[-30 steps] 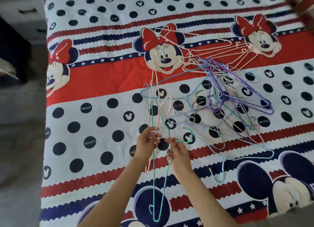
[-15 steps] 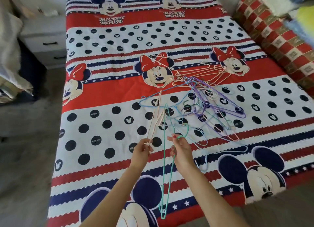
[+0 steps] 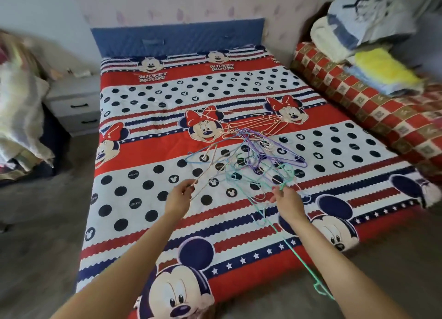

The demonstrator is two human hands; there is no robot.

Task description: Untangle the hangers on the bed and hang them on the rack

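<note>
Two hands [image 3: 178,195] [image 3: 285,198], one hanger [image 3: 275,225] each

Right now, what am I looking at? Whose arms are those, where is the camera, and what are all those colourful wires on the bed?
The camera sits on a person's head and looks down, so the two bare arms are that person's own. There is only this one view. The wires are thin clothes hangers, pink, purple, blue and green, tangled in a pile on the bed, which has a cartoon mouse cover. The left hand pinches a pink hanger. The right hand grips a green hanger that hangs down past the bed's edge. Folded blankets are stacked on the right, and a bedside drawer unit stands on the left.
</note>
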